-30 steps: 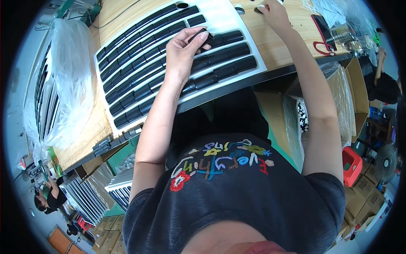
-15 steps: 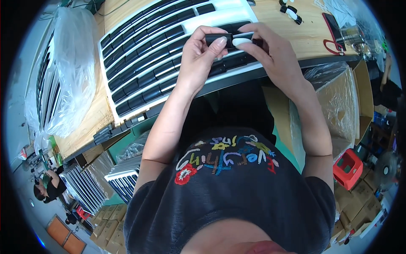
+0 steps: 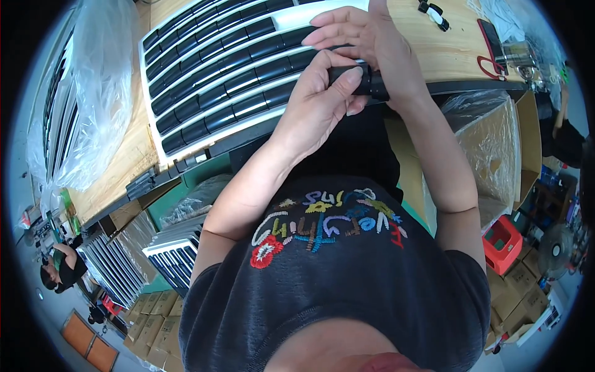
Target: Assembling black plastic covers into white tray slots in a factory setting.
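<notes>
My left hand (image 3: 322,102) grips a glossy black cylindrical piece (image 3: 375,85), its thumb lying along the side. The fingers of my right hand (image 3: 378,46) are stretched out. Its palm heel is against the piece's right end, so that end is partly hidden. Beneath and beyond both hands lies a white slotted tray (image 3: 294,20) with rows of similar black cylinders (image 3: 214,115). One slot near the top has a bare white stretch.
Small black-and-white pieces (image 3: 437,17), a dark phone-like slab (image 3: 489,38) and a red-handled tool (image 3: 488,67) lie at the right. Clear plastic (image 3: 102,99) covers more trays at left. A cardboard box (image 3: 528,139) and red stool (image 3: 503,243) stand below right.
My right hand has let go of its pinch and spread its fingers, palm now at the piece's end. Both hands have moved slightly nearer to me. The white part seen earlier is no longer visible.
</notes>
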A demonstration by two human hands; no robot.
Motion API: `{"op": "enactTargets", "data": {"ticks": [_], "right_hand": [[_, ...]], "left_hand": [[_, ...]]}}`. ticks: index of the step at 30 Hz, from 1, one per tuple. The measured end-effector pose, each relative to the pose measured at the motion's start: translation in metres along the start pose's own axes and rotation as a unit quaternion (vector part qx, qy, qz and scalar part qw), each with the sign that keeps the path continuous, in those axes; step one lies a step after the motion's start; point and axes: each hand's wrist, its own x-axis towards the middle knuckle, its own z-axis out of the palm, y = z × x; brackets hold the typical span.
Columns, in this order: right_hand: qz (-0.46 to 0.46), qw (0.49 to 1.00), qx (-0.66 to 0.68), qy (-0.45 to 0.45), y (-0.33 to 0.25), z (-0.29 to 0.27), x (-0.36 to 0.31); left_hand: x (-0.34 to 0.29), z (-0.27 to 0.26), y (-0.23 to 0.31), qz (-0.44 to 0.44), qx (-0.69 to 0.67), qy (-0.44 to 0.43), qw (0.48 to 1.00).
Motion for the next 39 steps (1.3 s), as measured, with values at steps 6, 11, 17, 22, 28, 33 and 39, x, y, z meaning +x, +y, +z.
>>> {"op": "enactTargets", "data": {"ticks": [6, 11, 17, 22, 28, 33, 39], "right_hand": [[-0.017, 1.0, 0.0, -0.009, -0.009, 0.012, -0.009], [-0.058, 0.998, -0.03, 0.011, -0.017, 0.017, -0.021], [-0.052, 0.998, -0.02, 0.013, -0.01, 0.022, -0.018], [-0.337, 0.936, -0.029, -0.091, 0.012, 0.01, 0.002], [-0.069, 0.982, -0.173, 0.021, -0.003, -0.008, -0.042], [-0.039, 0.992, -0.109, 0.041, 0.01, 0.0, -0.051], [-0.08, 0.987, -0.103, 0.095, 0.007, 0.019, -0.061]], "left_hand": [[-0.012, 0.003, 0.001, -0.06, -0.077, -0.025, 0.995], [-0.021, 0.015, 0.004, -0.075, -0.112, 0.033, 0.99], [-0.033, 0.027, -0.007, -0.02, -0.114, 0.073, 0.991], [-0.022, 0.013, -0.011, 0.006, -0.101, 0.06, 0.993], [-0.011, -0.012, 0.017, 0.07, 0.09, 0.093, 0.989], [-0.012, -0.016, 0.006, 0.1, 0.09, 0.058, 0.989], [-0.012, -0.004, -0.001, 0.173, 0.042, 0.107, 0.978]]}}
